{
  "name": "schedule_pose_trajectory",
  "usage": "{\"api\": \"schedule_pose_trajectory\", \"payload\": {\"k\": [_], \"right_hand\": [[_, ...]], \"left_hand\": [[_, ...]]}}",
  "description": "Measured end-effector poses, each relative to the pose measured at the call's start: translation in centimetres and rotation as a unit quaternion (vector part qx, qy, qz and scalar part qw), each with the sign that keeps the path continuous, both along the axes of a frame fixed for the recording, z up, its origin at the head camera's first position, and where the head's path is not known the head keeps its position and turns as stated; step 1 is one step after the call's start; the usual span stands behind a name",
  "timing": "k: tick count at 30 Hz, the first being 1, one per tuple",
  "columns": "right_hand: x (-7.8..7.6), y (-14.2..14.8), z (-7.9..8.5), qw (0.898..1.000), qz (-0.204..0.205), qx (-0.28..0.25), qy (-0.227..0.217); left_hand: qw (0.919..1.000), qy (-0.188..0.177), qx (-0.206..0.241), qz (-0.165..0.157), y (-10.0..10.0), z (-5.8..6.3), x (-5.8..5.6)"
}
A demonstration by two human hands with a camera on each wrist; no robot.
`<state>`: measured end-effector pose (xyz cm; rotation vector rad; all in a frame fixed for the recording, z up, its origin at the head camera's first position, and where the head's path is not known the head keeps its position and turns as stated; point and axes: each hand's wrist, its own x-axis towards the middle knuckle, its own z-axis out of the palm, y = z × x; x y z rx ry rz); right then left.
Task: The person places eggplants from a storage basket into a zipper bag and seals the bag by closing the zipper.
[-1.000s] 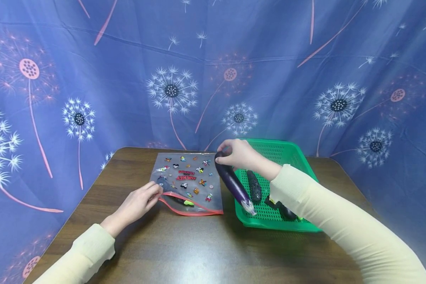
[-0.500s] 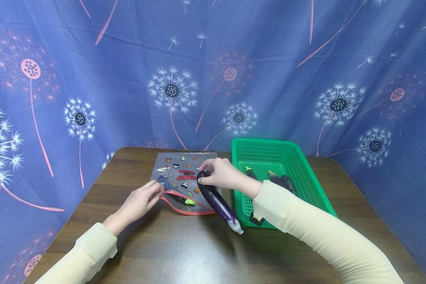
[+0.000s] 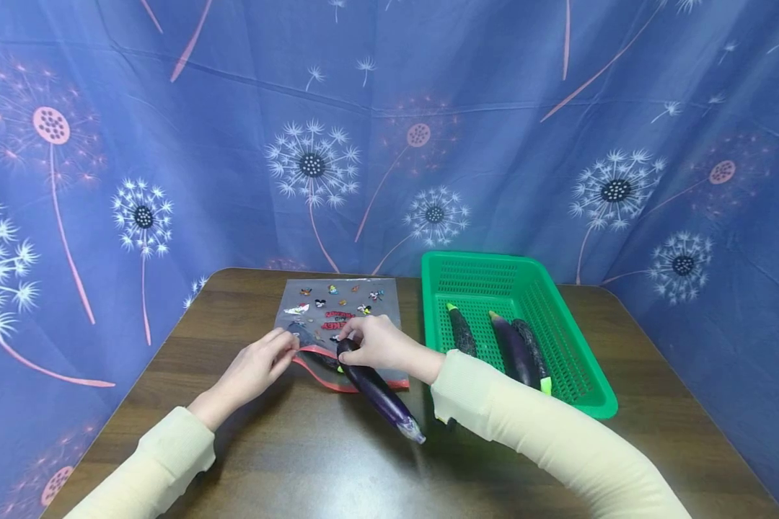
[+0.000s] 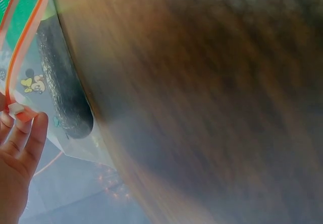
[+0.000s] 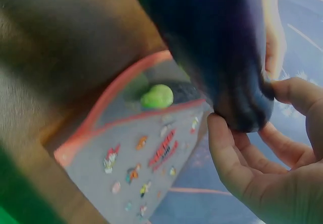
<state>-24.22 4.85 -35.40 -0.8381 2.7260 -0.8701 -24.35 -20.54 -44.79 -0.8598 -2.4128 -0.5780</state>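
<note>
My left hand pinches the left corner of a clear zip bag by its red-orange mouth. In the left wrist view a white slider shows at the fingertips. Inside the bag lies a dark, bumpy cucumber; its light green end faces the gaping mouth in the right wrist view. My right hand grips a long purple eggplant by its rounded end, thumb and fingers around it. The eggplant slants over the bag's mouth, its pale stem end pointing toward me.
A green plastic basket stands right of the bag. In it lie a dark bumpy cucumber, another eggplant and a second cucumber. The wooden table meets a blue dandelion-print curtain at the back.
My right hand has carried the eggplant leftward and down from over the basket's edge to the bag's mouth. The left hand stays at the bag's corner.
</note>
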Motion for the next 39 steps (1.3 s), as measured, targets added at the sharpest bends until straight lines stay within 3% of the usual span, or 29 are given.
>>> {"api": "schedule_pose_trajectory", "payload": {"k": [15, 21, 31, 39], "right_hand": [[0.3, -1.7, -3.9, 0.996, -0.017, 0.037, 0.077], [1.1, -2.0, -4.2, 0.993, 0.004, 0.04, 0.114], [1.7, -2.8, -5.2, 0.982, -0.012, 0.091, 0.168], [1.5, -3.4, -6.3, 0.961, -0.032, 0.158, 0.224]], "left_hand": [[0.9999, -0.004, 0.006, 0.012, 0.2, 0.0, 0.2], [0.9999, -0.004, 0.01, 0.01, 0.3, 0.1, 0.2], [0.9999, -0.009, 0.009, 0.006, 0.5, 0.2, 0.4], [0.9999, -0.012, -0.001, 0.008, 0.5, 0.1, 0.5]]}}
